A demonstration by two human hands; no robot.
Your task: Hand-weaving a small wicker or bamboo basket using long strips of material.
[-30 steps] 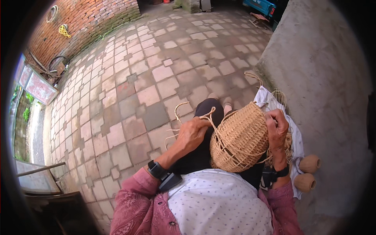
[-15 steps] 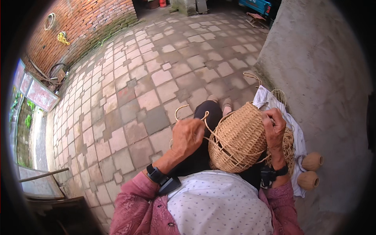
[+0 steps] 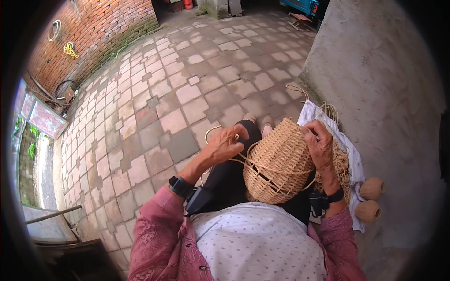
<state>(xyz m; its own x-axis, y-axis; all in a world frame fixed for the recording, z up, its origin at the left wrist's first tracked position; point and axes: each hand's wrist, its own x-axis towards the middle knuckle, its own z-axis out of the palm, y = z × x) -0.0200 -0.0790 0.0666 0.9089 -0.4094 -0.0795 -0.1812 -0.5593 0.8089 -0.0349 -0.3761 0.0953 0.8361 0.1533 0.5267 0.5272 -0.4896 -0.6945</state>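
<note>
On my lap sits a woven straw-coloured basket (image 3: 276, 164), tilted, with loose strands at its lower part. My right hand (image 3: 316, 143) is closed on the basket's upper right edge. At the basket's left, my left hand (image 3: 228, 143) has its fingers curled round a twisted straw cord (image 3: 210, 132), whose loose loops hang beside my dark-trousered leg. Beside my right wrist a bundle of loose cord (image 3: 338, 164) lies on a white cloth (image 3: 356, 161). My hand hides part of where the basket is gripped.
Two small round tan pots (image 3: 372, 187) sit at my right on a grey concrete surface (image 3: 384, 93). The paved yard (image 3: 154, 107) stretches ahead to a brick wall (image 3: 93, 23) with hung coils. A blue vehicle (image 3: 300, 7) stands at the back; metal sheets (image 3: 44, 112) lean at left.
My left hand has risen slightly and shifted left over the last half second, its fingers still curled. My right hand and the basket have shifted slightly left in the picture.
</note>
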